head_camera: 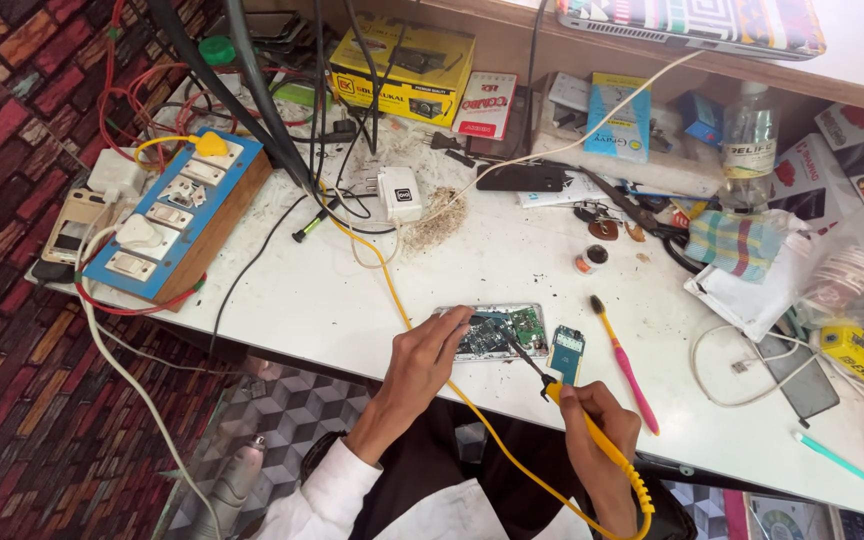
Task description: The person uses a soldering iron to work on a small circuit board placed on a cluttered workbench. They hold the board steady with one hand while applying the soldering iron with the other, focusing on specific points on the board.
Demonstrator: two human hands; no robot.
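Soldering at a white bench (352, 300), seen from above. The right hand (597, 420) grasps a yellow soldering iron (592, 430) in a pen grip, its dark tip angled up and left onto an opened phone (492, 330) whose green circuit board is exposed. The left hand (427, 360) lies on the phone's left end, fingers curled over its edge and pressing it to the bench. The phone lies near the front edge of the bench, about midway along it. A small blue board (567, 352) lies just beside the phone's right end, and a pink toothbrush (624, 365) lies to the right of that, apart from both.

The step in hand appears to be work on a point of the exposed board; the tip seems to touch it, though the exact contact is too small to tell. The next move calls, by this reading, for a steady tip and a firmly pinned phone, since the iron's yellow cord (382, 270) trails across the bench close to the left wrist.

Containers: a clear plastic bag (857, 265) at the right edge holds what look like coiled strands; a clear bottle (749, 140) stands near the back edge, contents unclear. A blue switchboard (177, 215) with plugs occupies the left end.
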